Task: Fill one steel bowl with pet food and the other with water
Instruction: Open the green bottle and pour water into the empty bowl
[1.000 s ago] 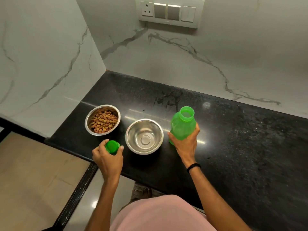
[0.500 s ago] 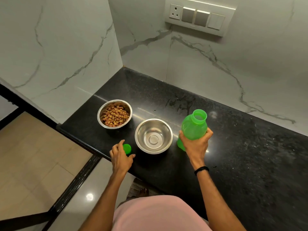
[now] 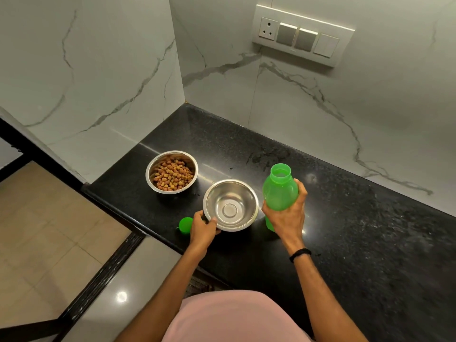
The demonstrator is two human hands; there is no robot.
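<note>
Two steel bowls stand on the black counter (image 3: 345,243). The left steel bowl (image 3: 151,169) holds brown pet food (image 3: 172,175). The right steel bowl (image 3: 230,204) has nothing in it. My left hand (image 3: 203,229) grips the near left rim of that bowl, thumb inside the edge. My right hand (image 3: 286,215) is wrapped around an uncapped green bottle (image 3: 280,191), which is upright just right of the bowl. The green cap (image 3: 185,224) lies on the counter left of my left hand.
Marble walls meet in a corner behind the bowls. A switch plate (image 3: 303,35) sits on the back wall. The counter's front edge runs just below the cap, with tiled floor (image 3: 49,230) to the left.
My left hand has let go of the green cap, leaving it on the counter, and moved right onto the rim of the right bowl. The bottle stays in my right hand.
</note>
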